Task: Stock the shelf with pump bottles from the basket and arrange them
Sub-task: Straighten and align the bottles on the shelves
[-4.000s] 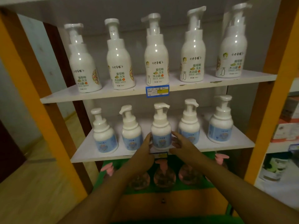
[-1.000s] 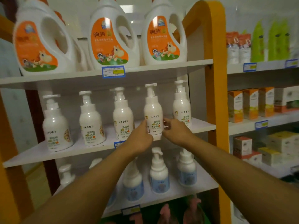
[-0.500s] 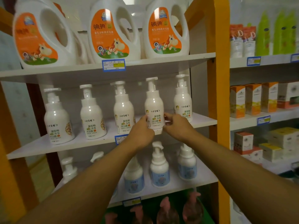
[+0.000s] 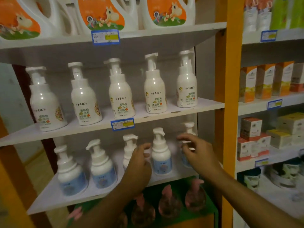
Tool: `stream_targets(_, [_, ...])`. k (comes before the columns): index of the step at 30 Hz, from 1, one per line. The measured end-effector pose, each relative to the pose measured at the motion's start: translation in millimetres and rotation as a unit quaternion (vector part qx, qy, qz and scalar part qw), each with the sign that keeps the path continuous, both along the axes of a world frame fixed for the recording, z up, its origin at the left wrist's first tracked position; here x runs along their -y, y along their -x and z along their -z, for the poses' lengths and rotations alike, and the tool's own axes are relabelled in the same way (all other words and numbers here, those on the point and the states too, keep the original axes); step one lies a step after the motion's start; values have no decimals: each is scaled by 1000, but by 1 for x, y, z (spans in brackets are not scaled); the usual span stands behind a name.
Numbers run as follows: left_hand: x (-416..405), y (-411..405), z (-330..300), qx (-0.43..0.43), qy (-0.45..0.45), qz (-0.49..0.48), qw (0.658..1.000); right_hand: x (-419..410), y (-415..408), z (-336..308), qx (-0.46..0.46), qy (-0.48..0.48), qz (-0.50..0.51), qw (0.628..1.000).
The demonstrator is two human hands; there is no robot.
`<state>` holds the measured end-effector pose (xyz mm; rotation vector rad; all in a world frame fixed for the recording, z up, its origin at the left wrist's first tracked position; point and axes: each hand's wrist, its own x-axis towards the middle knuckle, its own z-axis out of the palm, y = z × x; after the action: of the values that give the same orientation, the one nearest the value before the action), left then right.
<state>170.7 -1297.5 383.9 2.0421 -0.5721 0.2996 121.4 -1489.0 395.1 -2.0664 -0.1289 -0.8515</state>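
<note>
Both hands are up at the lower white shelf [image 4: 49,199], empty. The left hand [image 4: 139,168] has loosely bent fingers just left of a squat, glossy blue-labelled pump bottle [image 4: 161,155]; whether it touches, I cannot tell. The right hand [image 4: 197,153] is spread and relaxed, in front of the bottle at the row's right end. Above, five taller, rounded white pump bottles [image 4: 120,96] line the middle shelf [image 4: 197,106] behind a blue price tag [image 4: 122,123].
</note>
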Motion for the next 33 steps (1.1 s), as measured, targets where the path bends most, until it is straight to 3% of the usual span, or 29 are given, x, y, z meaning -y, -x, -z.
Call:
stream_targets(4, [4, -7, 36, -113, -88, 11, 990, -5, -16, 46, -163, -31, -46, 985])
stream_targets(7, [15, -11, 49, -114, -98, -6, 989, -10, -28, 61, -228, 8, -56, 972])
stream_targets(30, [17, -18, 64, -90, -54, 13, 994, -16, -34, 81, -207, 13, -89, 974])
stream_targets(33, [19, -4, 68, -55, -35, 8, 998, -24, -24, 89, -150, 5, -64, 987])
